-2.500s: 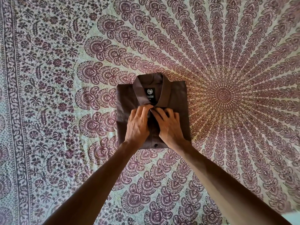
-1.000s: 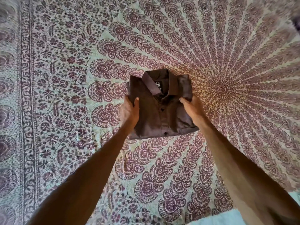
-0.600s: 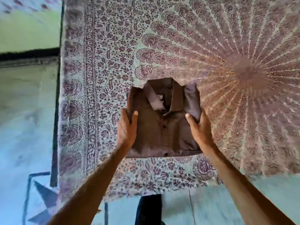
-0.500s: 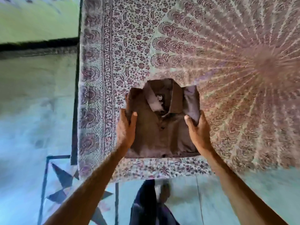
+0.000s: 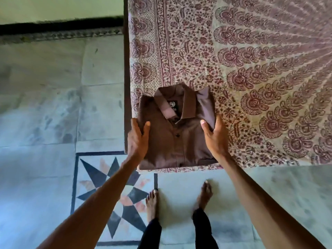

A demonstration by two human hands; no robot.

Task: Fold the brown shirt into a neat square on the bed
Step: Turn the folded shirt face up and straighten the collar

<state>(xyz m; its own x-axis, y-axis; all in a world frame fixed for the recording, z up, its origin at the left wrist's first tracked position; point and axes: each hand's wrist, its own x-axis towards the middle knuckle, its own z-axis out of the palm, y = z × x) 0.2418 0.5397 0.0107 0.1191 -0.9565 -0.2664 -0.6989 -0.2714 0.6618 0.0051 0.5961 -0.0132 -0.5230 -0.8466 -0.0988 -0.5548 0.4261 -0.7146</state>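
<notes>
The brown shirt [image 5: 177, 141] is folded into a compact rectangle, collar and black label facing up and away from me. It sits over the near left corner of the bed [image 5: 251, 60], which is covered in a patterned maroon sheet. My left hand [image 5: 137, 139] grips the shirt's left edge, thumb on top. My right hand [image 5: 214, 136] grips the right edge the same way. Whether the shirt rests on the sheet or is held just above it I cannot tell.
The bed's left edge and near edge meet right by the shirt. Beyond them lies a pale tiled floor with a dark star inlay [image 5: 115, 196]. My bare feet [image 5: 179, 200] stand on the tiles below the shirt. A wall base runs along the upper left.
Both hands left the collar, gripped the folded shirt's sides, and carried it from the bed's middle to its near left corner. The floor and my feet have come into view.
</notes>
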